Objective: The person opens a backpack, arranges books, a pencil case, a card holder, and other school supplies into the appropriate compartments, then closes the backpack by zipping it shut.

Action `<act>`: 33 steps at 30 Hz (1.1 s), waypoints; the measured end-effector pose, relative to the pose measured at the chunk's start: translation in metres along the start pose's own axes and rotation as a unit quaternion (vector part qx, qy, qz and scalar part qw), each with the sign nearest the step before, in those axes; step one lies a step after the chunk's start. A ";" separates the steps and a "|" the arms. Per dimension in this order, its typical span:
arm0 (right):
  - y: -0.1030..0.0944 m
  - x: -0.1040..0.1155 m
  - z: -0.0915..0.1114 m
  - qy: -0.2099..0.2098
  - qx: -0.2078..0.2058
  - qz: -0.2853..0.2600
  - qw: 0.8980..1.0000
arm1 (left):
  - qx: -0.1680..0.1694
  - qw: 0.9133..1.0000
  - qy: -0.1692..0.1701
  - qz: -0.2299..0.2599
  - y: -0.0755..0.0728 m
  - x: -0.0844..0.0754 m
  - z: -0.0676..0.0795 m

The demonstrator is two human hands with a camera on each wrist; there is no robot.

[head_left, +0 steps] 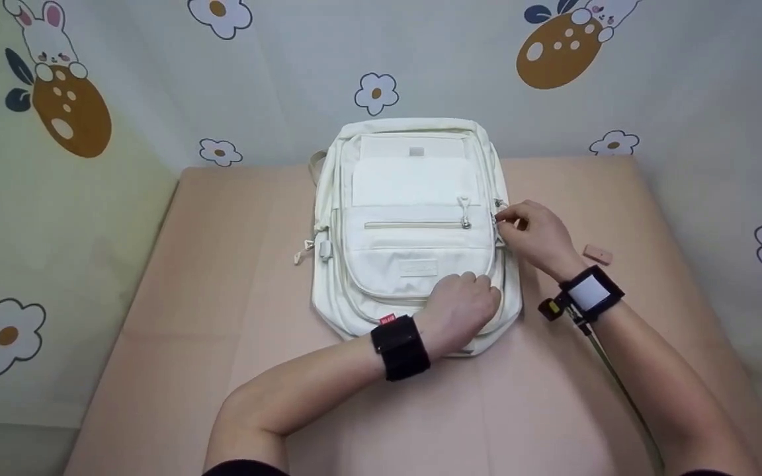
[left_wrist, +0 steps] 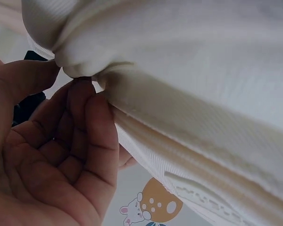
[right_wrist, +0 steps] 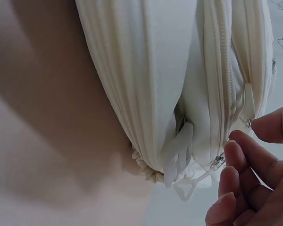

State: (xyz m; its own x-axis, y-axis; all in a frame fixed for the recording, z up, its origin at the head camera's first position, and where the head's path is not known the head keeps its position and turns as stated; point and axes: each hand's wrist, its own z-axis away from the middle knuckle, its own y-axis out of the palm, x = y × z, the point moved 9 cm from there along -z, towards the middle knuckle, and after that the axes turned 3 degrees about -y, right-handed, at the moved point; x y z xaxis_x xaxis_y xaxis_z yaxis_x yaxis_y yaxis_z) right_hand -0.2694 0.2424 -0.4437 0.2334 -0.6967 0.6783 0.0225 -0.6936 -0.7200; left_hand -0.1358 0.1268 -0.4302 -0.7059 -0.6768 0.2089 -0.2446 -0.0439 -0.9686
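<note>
A cream backpack [head_left: 414, 182] lies front side up on the pink-covered table. My left hand [head_left: 457, 311] is over its lower right part; in the left wrist view, thumb and curled fingers pinch a fold of the bag's fabric [left_wrist: 80, 59]. At the bag's right side, my right hand [head_left: 540, 235] has thumb and forefinger at a zipper pull [right_wrist: 248, 103] and pinches at its metal end. Below it in the right wrist view, a second zipper with a triangular pull [right_wrist: 185, 189] hangs near the other fingers. The front pocket zipper [head_left: 414, 225] is closed.
A small pink block [head_left: 597, 254] lies on the table [head_left: 235, 264] beyond my right wrist. Another zipper pull [head_left: 301, 252] sticks out at the bag's left. A patterned cloth [head_left: 288, 79] hangs behind and beside the table. A cable [head_left: 626, 390] runs along my right forearm.
</note>
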 end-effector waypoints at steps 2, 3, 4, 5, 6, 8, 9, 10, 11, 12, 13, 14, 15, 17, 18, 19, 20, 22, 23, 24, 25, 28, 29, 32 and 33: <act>0.000 0.000 0.000 0.002 0.000 -0.001 1.000 | -0.017 1.000 0.001 0.008 -0.007 0.003 0.002; 0.001 0.000 0.000 0.002 0.002 -0.002 1.000 | -0.026 1.000 -0.001 0.012 -0.011 0.005 0.003; 0.002 0.001 -0.001 0.002 0.003 -0.002 1.000 | -0.037 0.999 -0.003 0.015 -0.016 0.008 0.005; 0.002 0.002 -0.001 0.002 0.004 -0.003 1.000 | -0.046 0.999 -0.008 0.021 -0.020 0.012 0.006; 0.003 0.002 -0.001 0.002 0.005 -0.003 1.000 | -0.054 0.998 -0.014 0.027 -0.024 0.017 0.006; 0.003 0.003 -0.002 0.001 0.005 -0.002 1.000 | -0.063 0.997 -0.028 0.041 -0.031 0.030 0.006; 0.003 0.004 -0.002 0.001 0.004 -0.001 1.000 | -0.062 0.996 -0.035 0.050 -0.032 0.037 0.006; 0.003 0.004 -0.002 0.003 0.003 -0.001 1.000 | -0.057 0.996 -0.041 0.059 -0.033 0.045 0.004; 0.003 0.004 -0.002 0.005 0.002 0.001 1.000 | -0.046 0.996 -0.048 0.067 -0.031 0.052 0.002; 0.003 0.004 -0.002 0.008 0.001 0.002 1.000 | -0.027 0.995 -0.054 0.074 -0.027 0.059 0.001; 0.003 0.004 -0.002 0.013 0.000 0.003 1.000 | -0.004 0.995 -0.061 0.081 -0.022 0.066 -0.001; 0.003 0.003 -0.002 0.020 -0.001 0.004 1.000 | 0.023 0.993 -0.068 0.088 -0.016 0.072 -0.002; 0.003 0.002 -0.002 0.027 -0.002 0.004 1.000 | 0.052 0.991 -0.078 0.097 -0.010 0.078 -0.003; 0.003 0.001 -0.002 0.041 -0.003 0.007 0.999 | 0.108 0.984 -0.095 0.103 0.004 0.087 -0.002; 0.003 0.000 -0.002 0.047 -0.004 0.008 0.999 | 0.129 0.981 -0.102 0.105 0.009 0.089 -0.001; 0.003 -0.001 -0.002 0.050 -0.005 0.012 0.999 | 0.144 0.978 -0.106 0.106 0.014 0.091 -0.001; 0.003 -0.001 -0.002 0.050 -0.007 0.016 0.999 | 0.155 0.976 -0.109 0.106 0.017 0.092 0.000; 0.004 0.001 -0.004 0.042 -0.010 0.026 0.999 | 0.164 0.975 -0.109 0.100 0.021 0.093 0.000; 0.004 0.002 -0.005 0.037 -0.014 0.031 0.999 | 0.164 0.976 -0.109 0.098 0.021 0.093 0.000; 0.004 0.003 -0.005 0.030 -0.017 0.036 0.999 | 0.163 0.976 -0.109 0.095 0.022 0.093 -0.001; 0.004 0.004 -0.006 0.022 -0.020 0.040 0.999 | 0.162 0.976 -0.109 0.092 0.022 0.093 -0.001; 0.003 0.008 -0.005 0.001 -0.035 0.051 0.998 | 0.162 0.977 -0.109 0.087 0.022 0.093 -0.003; 0.002 0.009 -0.005 -0.005 -0.040 0.054 0.998 | 0.163 0.977 -0.109 0.085 0.022 0.093 -0.003; -0.001 0.012 -0.002 -0.024 -0.058 0.066 0.996 | 0.164 0.977 -0.107 0.081 0.022 0.093 -0.004; -0.002 0.012 -0.001 -0.030 -0.062 0.070 0.995 | 0.164 0.978 -0.106 0.080 0.022 0.094 -0.004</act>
State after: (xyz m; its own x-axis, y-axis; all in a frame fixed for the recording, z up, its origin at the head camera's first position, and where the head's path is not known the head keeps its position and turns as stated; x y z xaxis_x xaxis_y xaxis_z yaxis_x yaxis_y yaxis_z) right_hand -0.2679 0.2349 -0.4339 0.2829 -0.7780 0.5609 -0.1333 -0.6110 -0.7803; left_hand -0.2101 0.0655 -0.4316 -0.5560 -0.8295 0.0529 0.1076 -0.1350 -0.9850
